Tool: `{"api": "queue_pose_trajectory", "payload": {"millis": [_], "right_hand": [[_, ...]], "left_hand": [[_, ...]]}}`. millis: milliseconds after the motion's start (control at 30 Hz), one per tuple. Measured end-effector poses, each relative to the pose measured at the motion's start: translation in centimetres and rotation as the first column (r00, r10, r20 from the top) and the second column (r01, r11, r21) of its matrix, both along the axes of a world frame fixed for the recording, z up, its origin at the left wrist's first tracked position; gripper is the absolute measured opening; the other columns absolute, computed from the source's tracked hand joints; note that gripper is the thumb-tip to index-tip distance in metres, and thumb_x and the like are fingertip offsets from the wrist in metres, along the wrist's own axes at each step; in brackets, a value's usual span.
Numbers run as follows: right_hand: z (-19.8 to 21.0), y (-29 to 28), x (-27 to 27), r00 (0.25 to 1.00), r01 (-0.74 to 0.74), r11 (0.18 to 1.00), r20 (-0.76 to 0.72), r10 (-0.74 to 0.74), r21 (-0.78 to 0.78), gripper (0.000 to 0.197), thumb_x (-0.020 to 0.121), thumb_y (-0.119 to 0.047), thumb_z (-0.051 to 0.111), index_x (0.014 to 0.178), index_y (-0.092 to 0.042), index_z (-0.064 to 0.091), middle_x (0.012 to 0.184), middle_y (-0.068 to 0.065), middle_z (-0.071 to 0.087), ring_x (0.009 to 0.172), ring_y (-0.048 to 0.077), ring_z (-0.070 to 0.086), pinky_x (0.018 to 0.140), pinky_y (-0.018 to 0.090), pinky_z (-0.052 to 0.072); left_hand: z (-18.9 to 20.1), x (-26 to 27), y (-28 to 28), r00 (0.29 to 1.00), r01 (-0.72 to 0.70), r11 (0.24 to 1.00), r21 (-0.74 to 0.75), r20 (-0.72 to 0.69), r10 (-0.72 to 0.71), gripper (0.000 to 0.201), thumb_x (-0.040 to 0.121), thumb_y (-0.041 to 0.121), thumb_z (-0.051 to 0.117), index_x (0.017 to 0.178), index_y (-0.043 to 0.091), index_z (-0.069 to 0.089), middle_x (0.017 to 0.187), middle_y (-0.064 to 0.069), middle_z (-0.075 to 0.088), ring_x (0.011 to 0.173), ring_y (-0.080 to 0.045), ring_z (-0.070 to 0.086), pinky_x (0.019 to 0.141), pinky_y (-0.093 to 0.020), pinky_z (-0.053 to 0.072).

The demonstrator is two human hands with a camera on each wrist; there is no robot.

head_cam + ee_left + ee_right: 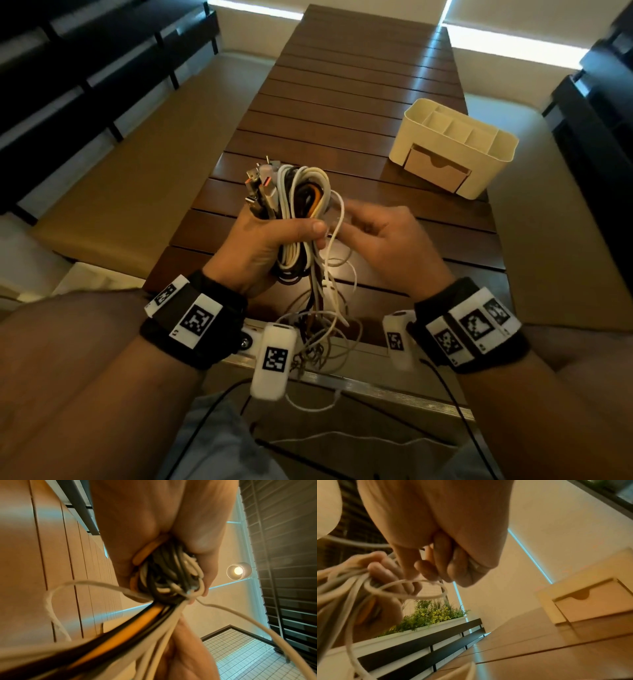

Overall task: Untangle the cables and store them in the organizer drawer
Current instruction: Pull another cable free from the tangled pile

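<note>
Gripping a thick tangled bundle of white, black and orange cables point(301, 212), the person's left hand point(263, 246) has its fingers and thumb curled tightly round the middle of it, above the near end of the dark slatted wooden bench point(342, 102). Metal plug ends point(258, 186) stick up out of the top of the fist, and loose strands hang below it, trailing over the bench's near edge toward the person's lap. In the left wrist view the same bundle point(168, 577) fills the palm point(137, 520), with orange, black and white strands running out toward the camera.

Just beside it, the right hand point(383, 236) has its fingers curled and pinches 1 thin white cable point(337, 219) that loops out of the bundle. The right wrist view shows that thin white loop point(412, 588) hanging under the bent fingers point(436, 566), with the left hand's fingers point(385, 572) close by.

Well apart from both hands, farther along the bench on the right, stands a cream plastic desk organizer point(455, 147) with open compartments on top. Its small light-brown drawer point(435, 168) sits in the front, pushed in, a half-round notch at its top edge.
</note>
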State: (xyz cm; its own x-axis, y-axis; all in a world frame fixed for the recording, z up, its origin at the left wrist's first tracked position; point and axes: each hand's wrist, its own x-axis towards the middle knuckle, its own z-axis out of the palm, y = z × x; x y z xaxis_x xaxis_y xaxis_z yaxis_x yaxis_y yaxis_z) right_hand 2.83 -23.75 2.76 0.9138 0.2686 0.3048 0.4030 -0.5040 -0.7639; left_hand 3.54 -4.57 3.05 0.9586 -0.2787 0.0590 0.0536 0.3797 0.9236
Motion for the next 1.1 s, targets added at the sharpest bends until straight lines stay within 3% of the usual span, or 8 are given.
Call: {"api": "queue_pose_trajectory", "payload": {"millis": [167,300,400,533,733,867,1000,1100], "right_hand": [[-0.3,-0.9,0.6,0.996,0.081,0.957,-0.019,-0.09,-0.28,0.026,0.098,-0.035,0.059,0.085,-0.017,0.072,0.06,-0.004,0.059,0.051,0.012,0.053,0.049,0.023,0.039],[0.0,-1.8,1.1,0.86,0.005,0.757,-0.383,-0.337,-0.653,0.039,0.099,-0.037,0.05,0.067,-0.017,0.055,0.067,0.0,0.054,0.07,0.021,0.055,0.058,0.029,0.041],[-0.5,-1.1,0.9,0.768,-0.183,0.638,-0.514,-0.382,-0.748,0.041,0.096,-0.046,0.055,0.069,-0.017,0.06,0.069,-0.002,0.059,0.071,0.017,0.06,0.066,0.03,0.047],[0.8,-2.2,0.6,0.802,-0.098,0.581,-0.41,-0.434,-0.808,0.05,0.094,-0.064,0.046,0.087,-0.019,0.067,0.086,0.002,0.066,0.084,0.018,0.063,0.079,0.036,0.055],[5.0,-3.0,-0.3,0.933,0.354,0.912,0.15,-0.328,-0.209,0.048,0.099,-0.049,0.051,0.07,-0.013,0.067,0.064,0.004,0.06,0.06,0.016,0.054,0.059,0.036,0.044],[5.6,-0.1,-1.5,0.981,0.147,0.988,-0.118,-0.153,-0.052,0.029,0.093,-0.047,0.06,0.081,-0.023,0.071,0.074,-0.002,0.068,0.066,0.009,0.061,0.062,0.025,0.051],[4.2,1.2,-1.5,0.978,0.062,0.997,-0.202,-0.053,0.039,0.015,0.088,-0.037,0.072,0.085,-0.022,0.075,0.08,0.0,0.072,0.075,0.019,0.066,0.07,0.043,0.056],[4.1,0.9,-1.1,0.979,0.076,0.976,-0.203,-0.034,0.203,0.005,0.087,-0.024,0.074,0.085,-0.019,0.075,0.073,-0.006,0.069,0.064,0.007,0.06,0.059,0.022,0.049]], "left_hand": [[0.8,0.2,0.9,0.997,-0.079,0.997,0.009,-0.013,0.079,0.019,0.075,0.002,0.071,0.093,0.005,0.067,0.069,-0.008,0.067,0.06,-0.022,0.065,0.062,-0.037,0.057],[0.8,0.8,2.3,0.981,-0.152,0.987,-0.054,-0.134,0.143,0.05,0.054,0.021,0.086,0.096,0.005,0.064,0.071,-0.004,0.067,0.061,-0.018,0.066,0.057,-0.032,0.057],[0.9,0.4,1.6,0.99,-0.131,0.991,-0.023,-0.047,0.129,0.028,0.068,0.01,0.077,0.093,0.005,0.065,0.067,-0.005,0.068,0.06,-0.018,0.067,0.058,-0.033,0.058],[0.5,0.1,0.9,0.997,-0.072,0.997,0.039,-0.034,0.074,0.017,0.075,0.003,0.073,0.09,0.003,0.063,0.065,-0.006,0.066,0.058,-0.018,0.065,0.06,-0.034,0.057],[0.5,-0.2,0.0,0.996,-0.087,0.996,0.03,-0.009,0.087,0.019,0.077,-0.004,0.07,0.093,-0.001,0.061,0.067,-0.009,0.065,0.059,-0.02,0.065,0.062,-0.034,0.056],[0.0,-0.3,-0.4,0.994,-0.107,0.994,0.018,-0.031,0.108,0.025,0.076,-0.003,0.071,0.1,0.001,0.068,0.082,-0.019,0.067,0.072,-0.033,0.065,0.077,-0.049,0.056],[0.0,-0.5,-0.4,0.994,-0.106,0.994,0.001,-0.011,0.106,0.027,0.077,-0.004,0.071,0.102,0.006,0.072,0.101,-0.03,0.064,0.096,-0.049,0.061,0.093,-0.07,0.047],[0.2,-0.6,-0.4,0.999,-0.035,0.999,0.005,0.016,0.035,0.032,0.077,-0.004,0.072,0.107,0.006,0.07,0.104,-0.026,0.064,0.097,-0.042,0.061,0.094,-0.061,0.049]]}}
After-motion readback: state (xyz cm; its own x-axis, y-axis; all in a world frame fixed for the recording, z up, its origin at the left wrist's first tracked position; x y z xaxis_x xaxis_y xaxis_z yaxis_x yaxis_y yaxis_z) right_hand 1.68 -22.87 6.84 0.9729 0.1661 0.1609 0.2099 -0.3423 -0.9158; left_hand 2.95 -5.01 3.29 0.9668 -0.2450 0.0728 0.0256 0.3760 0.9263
